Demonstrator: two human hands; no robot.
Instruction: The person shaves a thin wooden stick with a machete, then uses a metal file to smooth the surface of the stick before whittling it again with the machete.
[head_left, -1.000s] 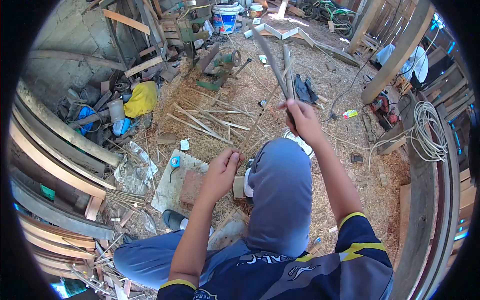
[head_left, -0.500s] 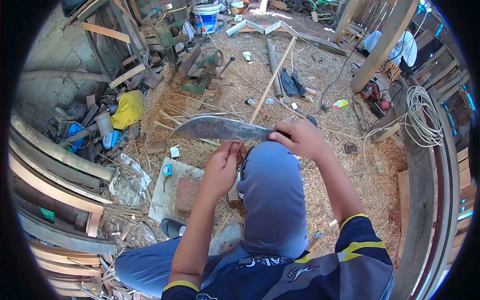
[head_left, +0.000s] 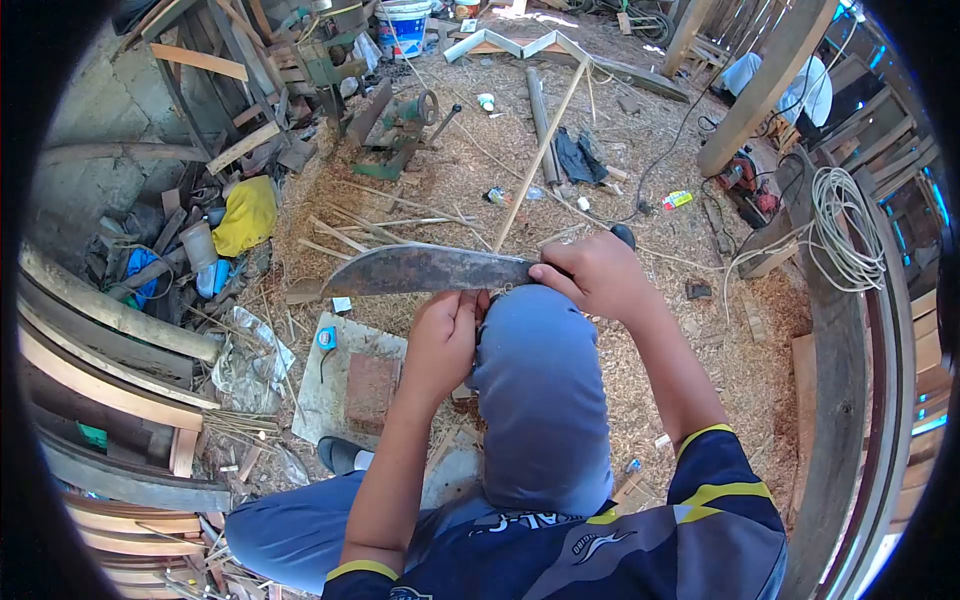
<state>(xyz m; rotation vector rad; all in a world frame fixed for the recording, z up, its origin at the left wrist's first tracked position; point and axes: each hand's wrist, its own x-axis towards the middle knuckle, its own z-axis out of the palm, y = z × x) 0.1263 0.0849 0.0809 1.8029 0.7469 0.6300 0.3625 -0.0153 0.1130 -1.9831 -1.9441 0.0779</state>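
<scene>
Grips a long, dark, curved metal knife (head_left: pixel 430 270) in the right hand (head_left: pixel 598 275), pointing left across a thin, pale wooden stick (head_left: pixel 541 160), stretching far from the left hand (head_left: pixel 446 333), likely held tight there.

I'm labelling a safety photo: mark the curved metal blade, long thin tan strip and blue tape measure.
Curved metal blade (head_left: pixel 430 270): head view, middle of its flat side.
Long thin tan strip (head_left: pixel 522 194): head view, on its lower half.
Blue tape measure (head_left: pixel 326 338): head view, centre of its case.

Right hand (head_left: pixel 592 272) hides most of the knife handle (head_left: pixel 622 237); shirt (head_left: pixel 640 545) cropped below.
</scene>
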